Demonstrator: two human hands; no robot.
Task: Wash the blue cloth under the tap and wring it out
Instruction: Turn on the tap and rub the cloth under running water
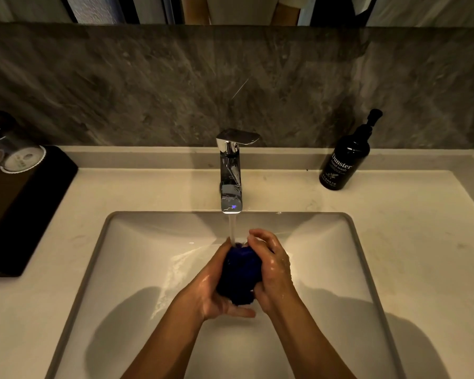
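Head view: both hands' grip closes round the blue cloth (241, 272), apparently bunched, mostly hidden.

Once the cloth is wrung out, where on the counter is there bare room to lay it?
Best is the counter right of the basin, in front of the hand wash bottle: wide and bare. A narrower strip lies between the basin and the black tray on the left. Behind, the tap crowds the middle. Both hands grip the blue cloth.

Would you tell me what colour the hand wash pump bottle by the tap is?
Black, with white lettering; the hand wash pump bottle shows in the head view.
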